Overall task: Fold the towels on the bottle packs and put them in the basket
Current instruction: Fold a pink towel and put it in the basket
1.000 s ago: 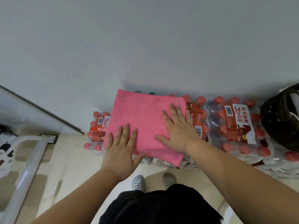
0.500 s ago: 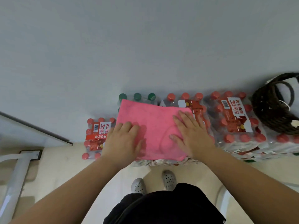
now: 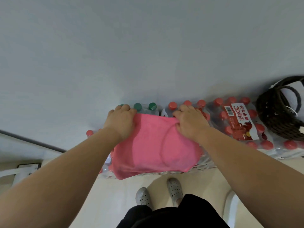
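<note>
A pink towel [image 3: 153, 145] lay across the bottle packs [image 3: 233, 122] lined along the grey wall [image 3: 148, 46]. The left hand [image 3: 120, 122] gripped its far left corner and the right hand [image 3: 190, 122] gripped its far right corner, bunching the cloth. A dark woven basket [image 3: 276, 119] sat on the packs at the right.

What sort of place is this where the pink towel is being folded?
Likely an indoor storage corner, perhaps in a home or office: shrink-wrapped bottle packs stand on a pale floor against a bare grey wall, the pink towel lies on them, and a dark woven basket is at the right.
</note>
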Motion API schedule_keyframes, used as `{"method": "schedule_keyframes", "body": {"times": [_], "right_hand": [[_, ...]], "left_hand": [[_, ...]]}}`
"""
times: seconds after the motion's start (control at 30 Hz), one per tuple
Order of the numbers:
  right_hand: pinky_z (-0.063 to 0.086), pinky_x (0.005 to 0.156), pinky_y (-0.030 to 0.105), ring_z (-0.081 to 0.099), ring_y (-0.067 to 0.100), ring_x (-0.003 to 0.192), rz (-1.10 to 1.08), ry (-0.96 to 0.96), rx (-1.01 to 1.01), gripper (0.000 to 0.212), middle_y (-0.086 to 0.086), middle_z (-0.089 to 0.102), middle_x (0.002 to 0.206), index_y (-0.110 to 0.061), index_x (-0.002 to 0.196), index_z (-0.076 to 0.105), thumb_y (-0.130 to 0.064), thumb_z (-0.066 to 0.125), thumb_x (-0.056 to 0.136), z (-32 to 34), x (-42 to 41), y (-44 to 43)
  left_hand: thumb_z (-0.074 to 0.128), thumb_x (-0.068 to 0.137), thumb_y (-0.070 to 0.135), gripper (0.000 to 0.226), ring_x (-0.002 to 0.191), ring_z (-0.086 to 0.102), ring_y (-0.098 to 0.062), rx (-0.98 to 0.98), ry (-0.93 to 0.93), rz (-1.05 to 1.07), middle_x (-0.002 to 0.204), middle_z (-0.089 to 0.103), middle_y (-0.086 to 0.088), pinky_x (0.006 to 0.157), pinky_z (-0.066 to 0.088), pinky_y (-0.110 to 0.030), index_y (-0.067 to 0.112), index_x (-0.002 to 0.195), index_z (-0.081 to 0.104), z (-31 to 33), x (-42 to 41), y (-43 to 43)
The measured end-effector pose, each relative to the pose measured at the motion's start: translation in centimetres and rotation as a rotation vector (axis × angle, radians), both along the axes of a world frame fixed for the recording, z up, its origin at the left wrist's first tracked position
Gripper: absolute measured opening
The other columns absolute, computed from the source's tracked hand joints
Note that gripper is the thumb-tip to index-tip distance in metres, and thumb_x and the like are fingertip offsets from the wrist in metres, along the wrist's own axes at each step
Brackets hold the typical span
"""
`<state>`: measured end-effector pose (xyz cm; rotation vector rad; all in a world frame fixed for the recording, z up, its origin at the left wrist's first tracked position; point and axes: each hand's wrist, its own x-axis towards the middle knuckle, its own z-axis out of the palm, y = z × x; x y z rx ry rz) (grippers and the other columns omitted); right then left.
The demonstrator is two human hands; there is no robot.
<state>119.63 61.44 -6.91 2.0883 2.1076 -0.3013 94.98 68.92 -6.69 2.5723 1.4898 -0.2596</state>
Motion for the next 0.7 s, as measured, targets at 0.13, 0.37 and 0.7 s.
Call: {"method": "schedule_keyframes", "body": {"times": [0.13, 0.37, 0.7], "right_hand": [[0.047, 0.083, 0.041, 0.055, 0.03, 0.104, 0.008, 0.057, 0.023, 0.021, 0.005, 0.062, 0.11, -0.019, 0.11, 0.059, -0.021, 0.052, 0.091, 0.2, 0.4, -0.1], [0.05, 0.079, 0.039, 0.062, 0.026, 0.098, -0.008, 0.135, -0.017, 0.024, 0.005, 0.064, 0.113, -0.022, 0.118, 0.054, -0.029, 0.053, 0.095, -0.5, 1.3, -0.4], [0.043, 0.086, 0.034, 0.056, 0.025, 0.101, 0.11, 0.159, -0.169, 0.015, -0.001, 0.045, 0.101, -0.017, 0.105, 0.066, -0.02, 0.058, 0.092, 2.2, 4.0, 3.0]], "left_hand": [[0.051, 0.088, 0.036, 0.027, 0.102, 0.053, -0.028, -0.065, 0.029, 0.021, 0.102, 0.058, -0.002, 0.083, 0.041, -0.038, 0.022, 0.108, 0.06, 0.7, 0.6, 1.2], [0.064, 0.08, 0.036, 0.021, 0.074, 0.055, -0.02, -0.216, 0.087, -0.029, 0.075, 0.055, 0.002, 0.059, 0.039, -0.03, 0.022, 0.07, 0.051, 1.5, 0.5, 3.2], [0.049, 0.083, 0.01, 0.021, 0.083, 0.057, -0.025, -0.158, -0.097, -0.014, 0.088, 0.061, 0.003, 0.062, 0.04, -0.031, 0.029, 0.089, 0.052, 1.8, -0.2, 4.1]]}}
